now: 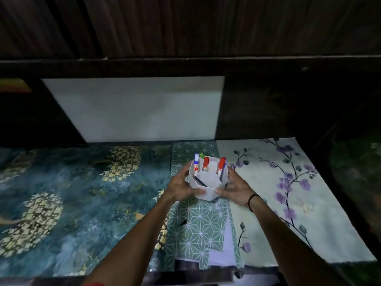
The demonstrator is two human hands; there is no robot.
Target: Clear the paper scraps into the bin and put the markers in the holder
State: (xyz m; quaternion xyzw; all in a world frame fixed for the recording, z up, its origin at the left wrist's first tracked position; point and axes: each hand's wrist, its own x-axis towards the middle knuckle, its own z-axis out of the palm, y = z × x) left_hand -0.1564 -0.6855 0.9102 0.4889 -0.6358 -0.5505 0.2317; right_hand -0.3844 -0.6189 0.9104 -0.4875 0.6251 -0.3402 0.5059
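A white hexagonal paper holder (206, 191) stands on the table's middle, over a green star-patterned sheet (195, 223). My left hand (181, 187) grips its left wall and my right hand (235, 187) grips its right wall. Inside stand several markers: a blue-capped one (196, 162), a red-capped one (205, 164) and another red-capped one (221, 165). A green cap (201, 155) shows behind them. A thin dark pen (200, 181) leans in the front cell. A small orange paper scrap (138, 216) lies left of my left forearm, and a small dark scrap (183, 222) rests on the green sheet.
A white board (134, 108) leans against the dark wall behind the table. A blue-gold patterned sheet (61, 193) covers the left of the table, a floral sheet (288, 193) the right. White paper pieces (223, 252) lie near the front edge. No bin is in view.
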